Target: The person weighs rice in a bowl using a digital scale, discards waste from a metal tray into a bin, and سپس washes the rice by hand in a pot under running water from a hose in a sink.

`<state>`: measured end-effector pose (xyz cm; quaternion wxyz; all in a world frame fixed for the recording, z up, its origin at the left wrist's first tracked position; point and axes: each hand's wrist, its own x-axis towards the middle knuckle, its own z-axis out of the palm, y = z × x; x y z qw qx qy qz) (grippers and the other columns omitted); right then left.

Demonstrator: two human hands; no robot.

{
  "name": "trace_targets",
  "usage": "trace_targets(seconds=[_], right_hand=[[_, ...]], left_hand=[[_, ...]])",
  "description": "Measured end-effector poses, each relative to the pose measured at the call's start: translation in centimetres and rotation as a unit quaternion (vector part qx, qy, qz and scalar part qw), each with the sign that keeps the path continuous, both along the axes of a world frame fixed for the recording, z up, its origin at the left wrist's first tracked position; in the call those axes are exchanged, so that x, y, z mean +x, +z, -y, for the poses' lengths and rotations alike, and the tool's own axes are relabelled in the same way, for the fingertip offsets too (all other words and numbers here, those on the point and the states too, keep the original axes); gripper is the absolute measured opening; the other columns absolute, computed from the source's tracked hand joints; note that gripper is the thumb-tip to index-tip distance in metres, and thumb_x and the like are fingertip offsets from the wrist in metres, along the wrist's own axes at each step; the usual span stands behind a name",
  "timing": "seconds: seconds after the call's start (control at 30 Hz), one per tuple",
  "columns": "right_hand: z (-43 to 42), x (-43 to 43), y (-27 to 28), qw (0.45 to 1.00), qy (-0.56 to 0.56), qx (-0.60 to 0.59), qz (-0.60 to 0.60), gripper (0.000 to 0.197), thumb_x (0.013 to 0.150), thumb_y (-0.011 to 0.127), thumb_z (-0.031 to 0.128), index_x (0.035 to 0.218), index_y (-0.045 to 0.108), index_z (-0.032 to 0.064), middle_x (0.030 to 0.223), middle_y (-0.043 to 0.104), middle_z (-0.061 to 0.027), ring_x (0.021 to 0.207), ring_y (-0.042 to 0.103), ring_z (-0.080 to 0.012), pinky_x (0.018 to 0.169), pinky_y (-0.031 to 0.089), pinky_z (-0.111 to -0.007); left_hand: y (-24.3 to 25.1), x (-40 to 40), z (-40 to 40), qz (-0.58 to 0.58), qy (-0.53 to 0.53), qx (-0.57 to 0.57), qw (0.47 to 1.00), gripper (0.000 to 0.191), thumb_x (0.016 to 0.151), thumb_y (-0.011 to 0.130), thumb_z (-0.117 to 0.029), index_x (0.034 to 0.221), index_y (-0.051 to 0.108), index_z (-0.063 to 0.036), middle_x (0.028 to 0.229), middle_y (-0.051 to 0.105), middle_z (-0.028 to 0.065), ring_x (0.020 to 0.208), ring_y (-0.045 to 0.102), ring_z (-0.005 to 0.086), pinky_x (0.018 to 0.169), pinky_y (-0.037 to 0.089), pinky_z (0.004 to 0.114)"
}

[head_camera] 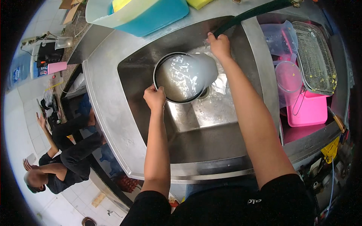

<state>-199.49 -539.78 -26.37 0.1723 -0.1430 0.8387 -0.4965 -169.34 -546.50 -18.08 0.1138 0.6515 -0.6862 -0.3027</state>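
My left hand (155, 96) grips the rim of a round metal pot (169, 99) over the left basin of a stainless steel sink (158, 154). Cloudy water (181, 76) fills the pot, its surface rippling, and a whitish sheet of water spills over the right side into the basin. My right hand (220, 45) is closed around the end of a dark green hose (249, 13) near the basin's back right, with water at its mouth. Part of the drain (205, 92) shows beside the pot. What lies at the pot's bottom cannot be made out.
Behind the basin stands a blue plastic tub (152, 18) beside a yellow sponge (199, 2). The right compartment holds a wire basket (316, 56), clear plastic jugs (288, 76) and a pink container (308, 111). A person (60, 166) in dark clothes sits off to the left.
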Motion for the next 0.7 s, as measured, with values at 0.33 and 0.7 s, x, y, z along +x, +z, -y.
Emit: trace_targets(seconds=[0.33,0.7], right_hand=[[-0.2,0.6,0.2,1.0,0.008,0.023,-0.014,0.045,0.091,0.064,0.034,0.071,0.07,-0.0051,0.076,0.072,-0.0188,0.073,0.071,-0.0276,0.071,0.052,-0.037],[-0.8,0.7,-0.7,0.999,0.014,-0.038,0.021,0.048,0.09,0.065,0.036,0.066,0.065,-0.0057,0.074,0.07,-0.0215,0.07,0.069,-0.0312,0.07,0.051,-0.04]], left_hand=[[0.8,0.6,0.5,0.028,-0.009,0.004,1.0,0.017,0.076,0.069,-0.012,0.085,0.072,0.0031,0.073,0.07,0.0215,0.068,0.071,0.0302,0.069,0.054,0.039],[2.1,-1.6,0.4,0.109,-0.081,-0.031,0.99,0.022,0.075,0.071,-0.014,0.071,0.065,0.0068,0.072,0.066,0.0275,0.075,0.068,0.044,0.071,0.054,0.047]])
